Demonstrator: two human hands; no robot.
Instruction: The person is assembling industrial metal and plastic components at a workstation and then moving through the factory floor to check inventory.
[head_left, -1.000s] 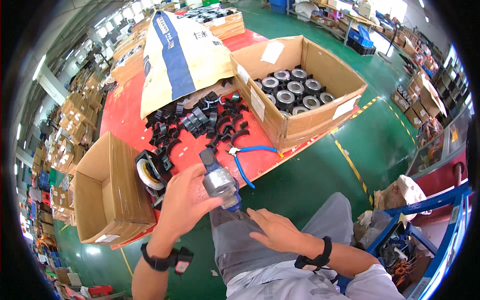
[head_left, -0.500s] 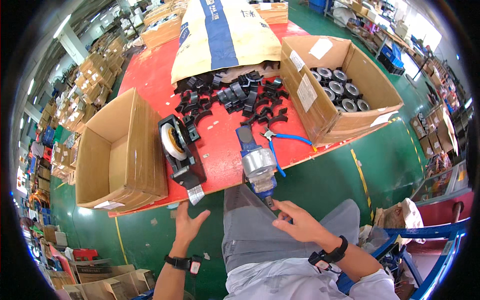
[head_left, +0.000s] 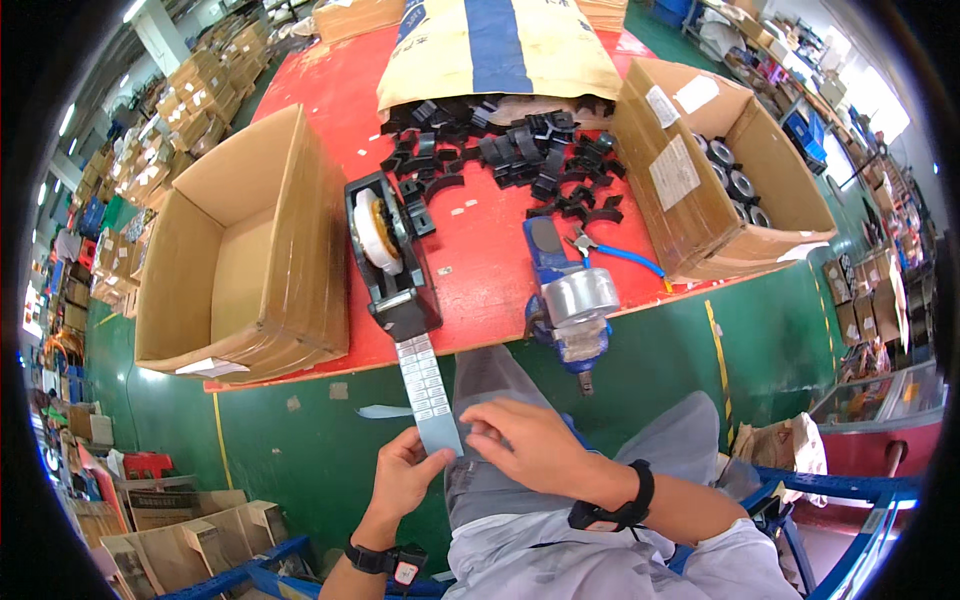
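Observation:
A strip of printed labels [head_left: 426, 385] runs out of the front of a black tape dispenser [head_left: 408, 315] toward me. My left hand [head_left: 405, 475] pinches its bare bluish lower end between thumb and fingers. Close by the strip's right edge is my right hand [head_left: 530, 445], its fingers curled together; what they hold, if anything, is hidden. A bit of blue shows behind that hand, too covered to name. Inside the dispenser sits a white roll [head_left: 375, 235]. To the right, a blue bench vise [head_left: 550, 260] with a silver round part stands at the table's edge.
An open cardboard box [head_left: 240, 270] stands left on the red table [head_left: 475, 285]. Another box [head_left: 690, 190], right, holds grey-and-black ring parts [head_left: 740, 185]. Black clips [head_left: 540, 150] lie piled before a large sack [head_left: 500, 50]. Blue-handled pliers [head_left: 625, 258] rest beyond the vise.
The label strip now reaches much farther out of the dispenser, its end in my left hand. My right hand has moved left from below the vise to the strip. The view has shifted.

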